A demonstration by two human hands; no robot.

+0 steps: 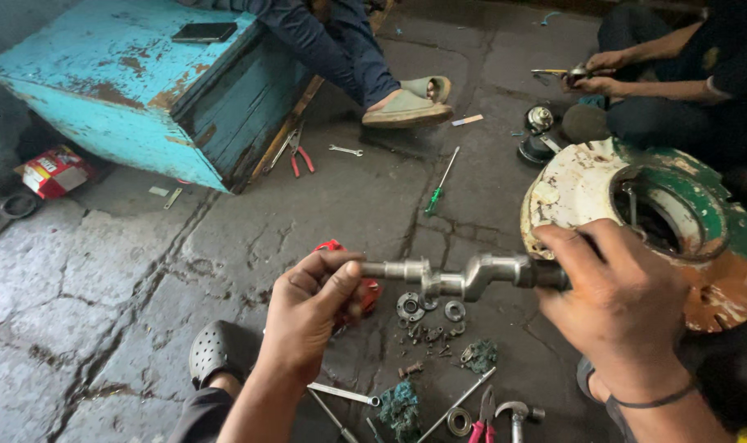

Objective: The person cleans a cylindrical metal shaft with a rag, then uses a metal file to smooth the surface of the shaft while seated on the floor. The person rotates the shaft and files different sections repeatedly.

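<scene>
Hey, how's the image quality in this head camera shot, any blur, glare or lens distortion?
Head view: soft, even light with faint shadows; mild shine on the metal shaft held between left hand and right hand, no harsh glare. Both hands look slightly soft; wide-angle stretch bends the turquoise box and the frame edges.

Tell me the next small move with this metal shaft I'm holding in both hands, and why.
Probably turn the crank-shaped metal shaft slowly between your fingers to inspect it. The left hand pinches only its thin end and the right hand wraps the thick end, so it hangs clear above the loose washers and bolts on the stone floor, with every side free to check.
</scene>
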